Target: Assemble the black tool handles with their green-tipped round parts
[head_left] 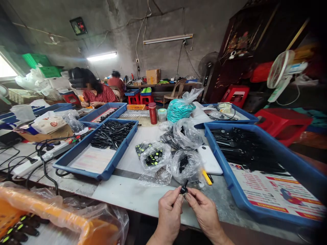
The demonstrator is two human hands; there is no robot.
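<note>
Near the front edge of the table, my left hand (170, 211) and my right hand (203, 211) meet with closed fingertips. Between them they pinch a small black part (183, 189) with a narrow stem pointing up; its exact kind I cannot make out. Just beyond my hands lies an open plastic bag of black parts (183, 164). To its left sits another open bag with black and yellow-green round pieces (153, 158). A yellow-handled cutter (206, 177) rests on the right, beside a white flat object (209, 160).
Blue trays of black parts stand left (108, 172) and right (231, 185). A bag of teal pieces (180, 109) and a red bottle (152, 113) are farther back. An orange crate (84, 231) lies lower left; a power strip (42, 160) trails cables. A co-worker (102, 92) sits across.
</note>
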